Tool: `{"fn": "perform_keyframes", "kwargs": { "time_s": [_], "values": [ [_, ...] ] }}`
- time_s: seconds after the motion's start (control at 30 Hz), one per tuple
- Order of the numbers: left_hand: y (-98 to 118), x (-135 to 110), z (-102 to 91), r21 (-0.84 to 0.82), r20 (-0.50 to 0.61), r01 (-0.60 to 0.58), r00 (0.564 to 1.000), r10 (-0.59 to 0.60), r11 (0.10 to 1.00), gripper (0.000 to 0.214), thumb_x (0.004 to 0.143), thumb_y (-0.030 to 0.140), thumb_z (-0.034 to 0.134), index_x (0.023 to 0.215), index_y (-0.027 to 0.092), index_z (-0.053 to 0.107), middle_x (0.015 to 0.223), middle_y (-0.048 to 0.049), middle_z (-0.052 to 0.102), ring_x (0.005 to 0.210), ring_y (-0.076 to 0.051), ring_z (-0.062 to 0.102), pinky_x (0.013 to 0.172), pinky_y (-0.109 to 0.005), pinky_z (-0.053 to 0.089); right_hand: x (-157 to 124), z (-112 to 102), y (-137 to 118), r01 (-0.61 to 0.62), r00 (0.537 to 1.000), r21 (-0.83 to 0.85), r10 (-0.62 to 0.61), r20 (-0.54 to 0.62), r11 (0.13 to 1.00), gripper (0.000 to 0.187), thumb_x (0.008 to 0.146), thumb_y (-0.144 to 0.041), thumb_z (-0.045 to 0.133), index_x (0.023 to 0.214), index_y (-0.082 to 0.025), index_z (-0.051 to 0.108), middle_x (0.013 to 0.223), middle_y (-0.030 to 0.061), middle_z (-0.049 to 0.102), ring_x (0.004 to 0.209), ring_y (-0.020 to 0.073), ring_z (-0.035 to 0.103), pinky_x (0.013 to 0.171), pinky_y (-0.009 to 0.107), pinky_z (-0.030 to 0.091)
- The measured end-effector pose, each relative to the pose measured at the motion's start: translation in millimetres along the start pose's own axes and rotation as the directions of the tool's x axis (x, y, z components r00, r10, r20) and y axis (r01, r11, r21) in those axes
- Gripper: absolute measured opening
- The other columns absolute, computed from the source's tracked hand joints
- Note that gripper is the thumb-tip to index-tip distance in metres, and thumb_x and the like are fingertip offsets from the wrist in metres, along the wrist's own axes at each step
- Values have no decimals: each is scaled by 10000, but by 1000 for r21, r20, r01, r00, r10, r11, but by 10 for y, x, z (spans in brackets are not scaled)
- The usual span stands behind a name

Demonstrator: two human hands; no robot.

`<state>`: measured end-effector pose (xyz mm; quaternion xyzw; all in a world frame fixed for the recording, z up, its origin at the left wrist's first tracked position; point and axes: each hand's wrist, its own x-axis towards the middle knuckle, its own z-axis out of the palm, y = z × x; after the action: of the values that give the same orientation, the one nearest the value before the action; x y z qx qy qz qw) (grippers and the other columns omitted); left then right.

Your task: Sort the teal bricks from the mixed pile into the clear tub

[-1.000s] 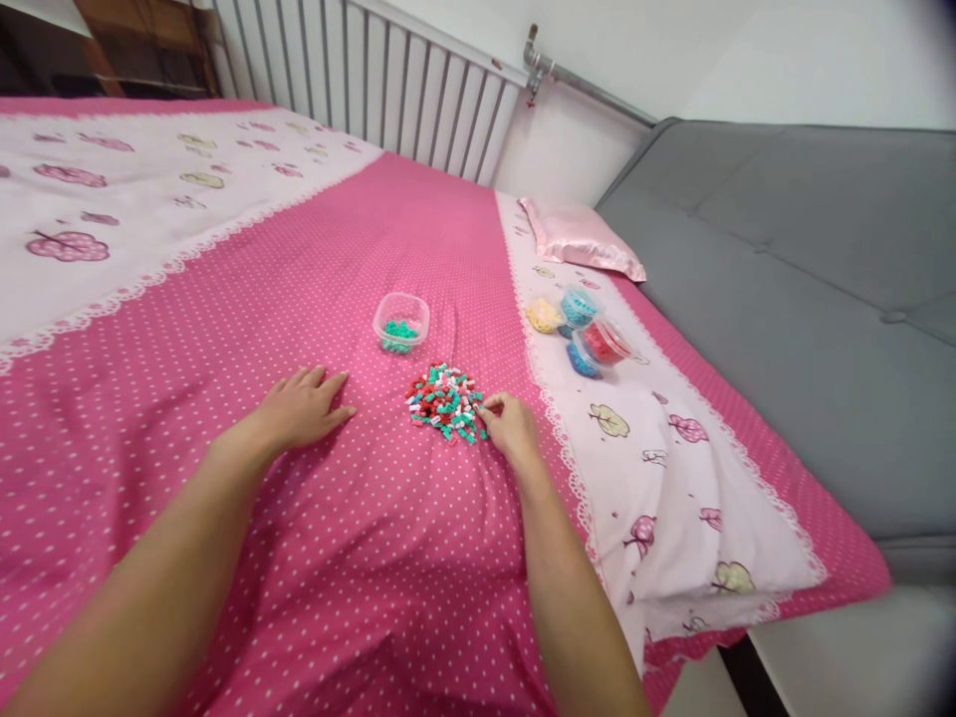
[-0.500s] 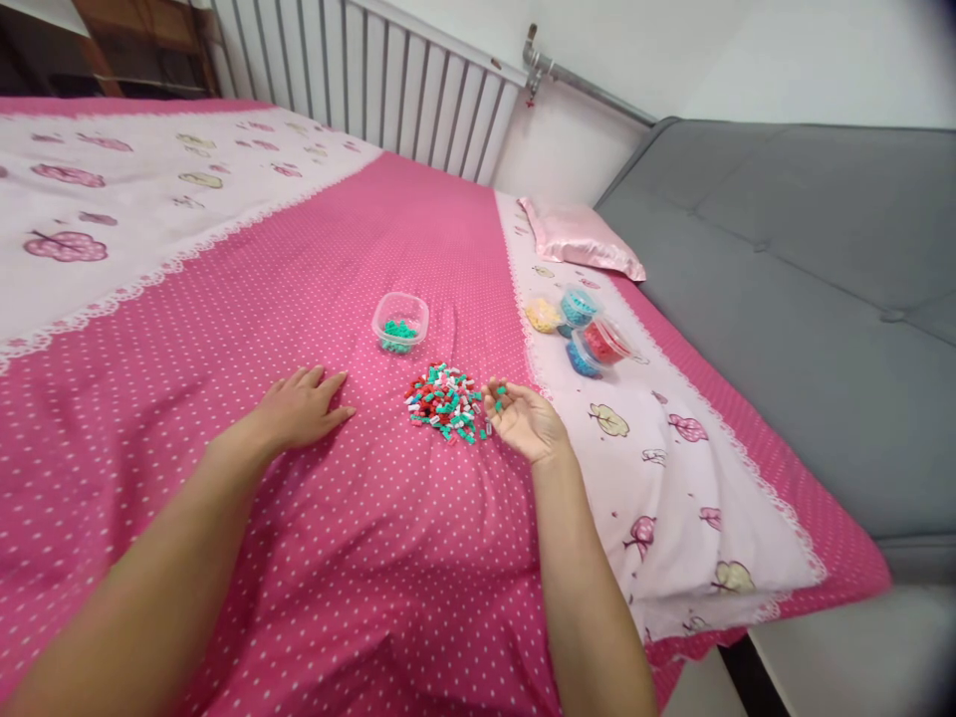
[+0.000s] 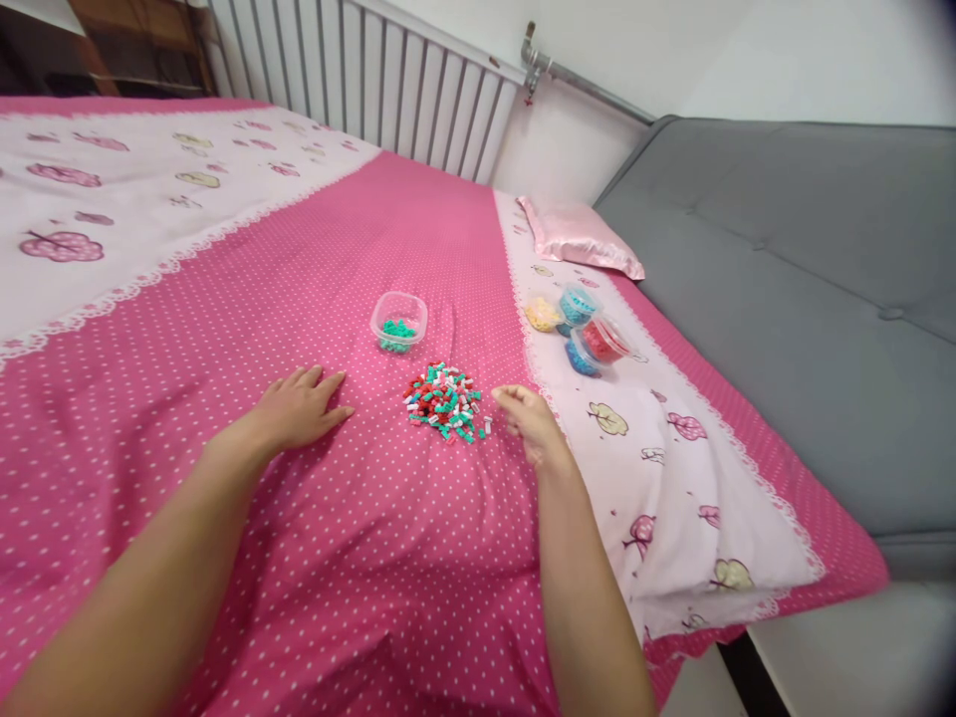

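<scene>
Colored pieces (image 3: pixel 443 401) in red, green, white and pink lie in a loose heap on the dotted pink bedspread (image 3: pixel 440 229), between the two hands and nearer the right one. One pale piece (image 3: pixel 488 424) sits just off the heap, beside the right hand (image 3: pixel 529 422). That hand's fingers curl inward, thumb near forefinger; its inner side is hidden, so I cannot tell whether the grip is closed on anything. Left of the heap, the left hand (image 3: pixel 299 408) rests palm down, its grip wide with the fingers spread. Beyond the heap stands an open clear tub (image 3: pixel 395 306) with green pieces (image 3: pixel 398 331) at its bottom. Farther right, clear containers (image 3: pixel 604 340) cluster on the white printed band, showing yellow, light blue, red and darker blue contents. A pink pillow (image 3: pixel 583 242) lies beyond them, near the grey padded headboard (image 3: pixel 784 259).
</scene>
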<state>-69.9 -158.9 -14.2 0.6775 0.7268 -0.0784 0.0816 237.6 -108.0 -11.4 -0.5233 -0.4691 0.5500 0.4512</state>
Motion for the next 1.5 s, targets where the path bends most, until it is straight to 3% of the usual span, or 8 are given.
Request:
{"fn": "perform_keyframes", "kwargs": {
  "time_s": [0.1, 0.17, 0.67, 0.9, 1.07, 1.17, 1.3, 1.5],
  "values": [
    [7, -6, -12, 7, 7, -1, 1000, 1, 1000, 674, 898, 471, 326, 1455, 96, 262, 1489, -221, 286, 1376, -335, 273, 1081, -435, 243, 0, -49, 90, 133, 989, -426, -91, 117, 895, 182, 614, -278, 700, 757, -174, 660, 533, -66, 548, 499, 77, 470, 511, 199, 343],
    [10, -8, -15, 10, 8, 0, 1000, 0, 1000, 672, 899, 469, 329, 1455, 96, 262, 1490, -223, 283, 1380, -332, 267, 1083, -432, 241, -10, -77, 118, 157, 977, -545, -49, 207, 824, 173, 603, -246, 697, 761, -178, 682, 501, -76, 534, 485, 82, 467, 516, 207, 335],
    [5, 3, -11, 22, 14, 11, 1000, -12, 1000, 678, 896, 474, 332, 1460, 107, 252, 1497, -210, 278, 1381, -332, 266, 1092, -428, 234, -58, -25, 96, 140, 987, -705, -41, 155, 695, 153, 603, -154, 665, 733, -216, 715, 524, -52, 586, 518, 108, 516, 519, 221, 337],
    [10, -5, -14, 27, 16, 11, 1000, -11, 1000, 672, 901, 485, 309, 1464, 125, 243, 1496, -195, 285, 1384, -323, 259, 1089, -426, 234, -9, -22, 108, 158, 980, -395, -95, 175, 905, 220, 570, -257, 726, 764, -161, 685, 569, -55, 578, 547, 91, 513, 567, 214, 390],
    [16, -10, -19, 16, 5, 3, 1000, -3, 1000, 662, 901, 467, 326, 1454, 108, 267, 1488, -214, 295, 1373, -337, 278, 1083, -445, 246, -57, 14, -1, 3, 990, -6, -2, 141, 1000, 281, 547, -245, 790, 780, -150, 664, 660, -46, 625, 547, 52, 507, 518, 165, 386],
    [16, -8, -21, 9, 5, 2, 1000, -2, 1000, 661, 899, 457, 342, 1451, 99, 275, 1484, -216, 303, 1372, -341, 279, 1085, -446, 248, -64, 22, -63, -165, 979, 254, 126, 163, 953, 257, 577, -166, 792, 789, -158, 647, 704, -37, 649, 544, 41, 533, 460, 132, 384],
    [10, -6, -19, 8, 11, -1, 1000, 1, 1000, 662, 906, 456, 336, 1455, 93, 267, 1490, -215, 291, 1376, -329, 276, 1094, -433, 239, -46, 22, -134, -352, 935, 516, 263, 240, 781, 149, 700, -35, 670, 773, -153, 618, 778, 23, 693, 740, 93, 653, 620, 140, 521],
    [3, 0, -20, 18, 19, -7, 1000, 7, 1000, 668, 910, 470, 322, 1458, 93, 256, 1493, -227, 276, 1376, -338, 272, 1089, -446, 243, -42, 25, -195, -416, 909, 654, 319, 270, 632, 186, 848, -43, 444, 816, -131, 605, 816, 71, 704, 831, 141, 680, 753, 239, 577]
  ]
}}
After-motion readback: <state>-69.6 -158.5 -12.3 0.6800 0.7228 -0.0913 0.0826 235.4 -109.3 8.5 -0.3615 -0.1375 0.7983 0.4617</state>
